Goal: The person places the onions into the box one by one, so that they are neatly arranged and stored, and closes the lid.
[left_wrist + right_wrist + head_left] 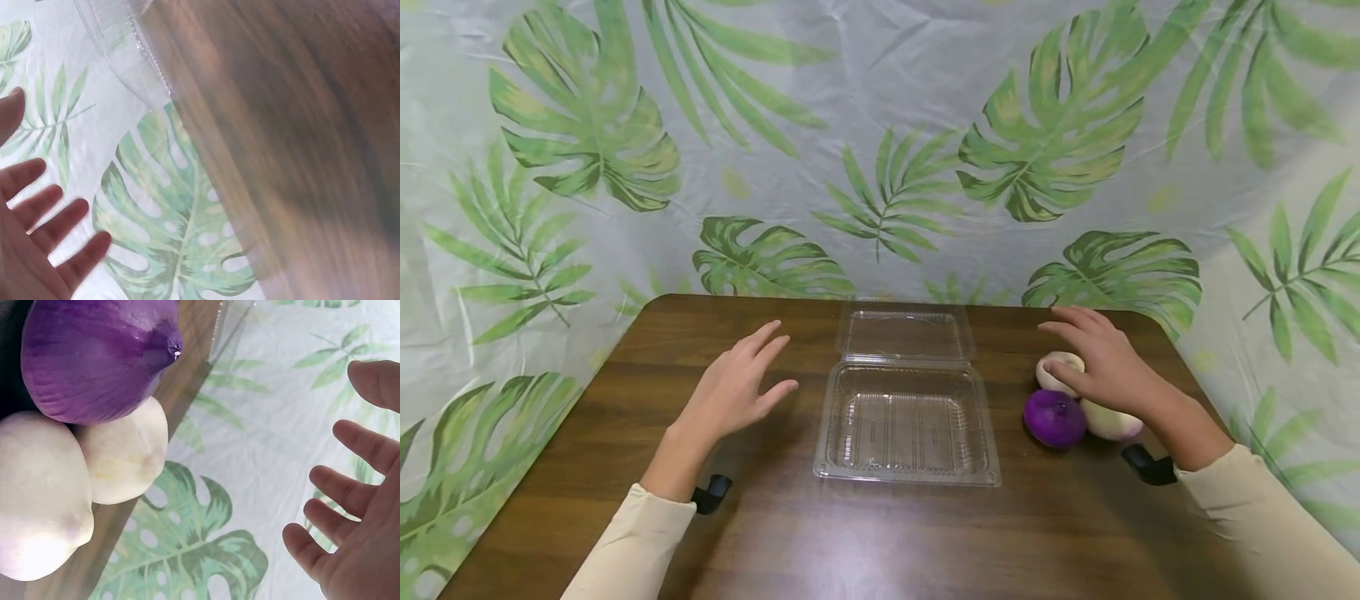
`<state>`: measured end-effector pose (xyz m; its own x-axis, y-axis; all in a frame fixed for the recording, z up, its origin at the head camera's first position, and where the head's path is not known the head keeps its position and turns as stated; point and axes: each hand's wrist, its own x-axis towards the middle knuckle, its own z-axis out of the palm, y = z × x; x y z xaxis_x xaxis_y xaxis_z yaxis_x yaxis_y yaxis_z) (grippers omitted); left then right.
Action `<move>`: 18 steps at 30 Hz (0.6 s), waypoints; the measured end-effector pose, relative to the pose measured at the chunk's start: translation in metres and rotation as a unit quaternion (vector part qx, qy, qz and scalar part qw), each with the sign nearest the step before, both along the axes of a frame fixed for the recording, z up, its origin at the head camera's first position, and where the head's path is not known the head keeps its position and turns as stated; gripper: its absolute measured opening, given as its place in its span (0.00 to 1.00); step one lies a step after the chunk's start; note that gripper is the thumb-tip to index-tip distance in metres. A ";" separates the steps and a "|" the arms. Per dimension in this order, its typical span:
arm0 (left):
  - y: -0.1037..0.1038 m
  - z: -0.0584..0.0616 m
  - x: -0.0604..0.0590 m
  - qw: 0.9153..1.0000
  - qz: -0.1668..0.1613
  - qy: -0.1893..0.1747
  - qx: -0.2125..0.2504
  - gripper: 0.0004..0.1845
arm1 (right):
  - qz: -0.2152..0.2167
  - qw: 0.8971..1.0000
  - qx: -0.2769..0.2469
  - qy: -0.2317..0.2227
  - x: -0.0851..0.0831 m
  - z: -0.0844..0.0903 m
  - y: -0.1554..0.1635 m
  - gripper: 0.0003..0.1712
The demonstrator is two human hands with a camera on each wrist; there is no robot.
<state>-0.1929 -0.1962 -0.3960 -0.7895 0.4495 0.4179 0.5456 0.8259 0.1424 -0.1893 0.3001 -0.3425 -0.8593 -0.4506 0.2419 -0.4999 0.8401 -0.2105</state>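
Observation:
A clear plastic clamshell container (907,478) lies unfolded in the middle of the table, its lid (906,335) laid back toward the far edge. My left hand (733,387) hovers to the left of it with fingers spread and nothing in them. On the right, my right hand (1105,367) is held over a purple onion (1054,418) and two pale onion-shaped vegetables, overlapping them in the head view. In the right wrist view the purple onion (100,356) sits against the pale ones (40,494), apart from my loosely extended fingers (340,490).
The brown wooden table (760,533) has rounded far corners. Behind it and along both sides hangs a pale cloth (910,83) printed with green leaves. Black wrist mounts (1148,465) stick out below both wrists.

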 end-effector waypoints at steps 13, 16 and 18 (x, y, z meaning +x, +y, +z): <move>0.014 -0.022 0.006 0.986 -0.069 -0.034 0.146 0.24 | -0.001 0.999 -0.018 -0.039 -0.001 -0.014 0.001 0.31; 0.021 -0.029 0.007 0.971 -0.104 -0.089 0.198 0.23 | 0.017 0.998 -0.048 -0.039 0.000 -0.016 0.002 0.29; 0.025 -0.033 0.009 0.955 -0.123 -0.138 0.233 0.23 | 0.027 0.997 -0.068 -0.034 0.001 -0.016 0.002 0.28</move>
